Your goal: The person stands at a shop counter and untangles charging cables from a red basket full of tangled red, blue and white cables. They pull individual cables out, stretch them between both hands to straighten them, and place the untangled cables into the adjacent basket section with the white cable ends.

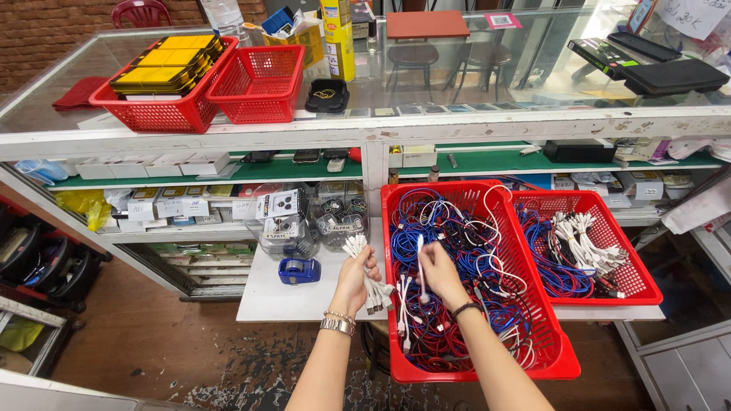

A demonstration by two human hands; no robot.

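A glass-topped display counter [426, 125] is being viewed from above, with green-lined shelves beneath it. On its top, two red baskets are standing side by side: the larger one [164, 106] is being filled by yellow flat packs, the smaller one [259, 84] is seen bare. A white pull-out shelf [282, 293] is being used as the work surface below. A large red basket [472, 350] of tangled blue, red and white cables is being supported on it, with a second red basket [609, 251] of sorted cables just beside it on the right. A blue tape dispenser [299, 270] is resting on the shelf, near the left hand. A bundle of short white cables [364, 268] is being gripped in the closed left hand [354, 283], beside the large basket's left rim. A single white cable [420, 266] is being pinched between the fingers of the right hand [440, 275], above the tangle inside the large basket.
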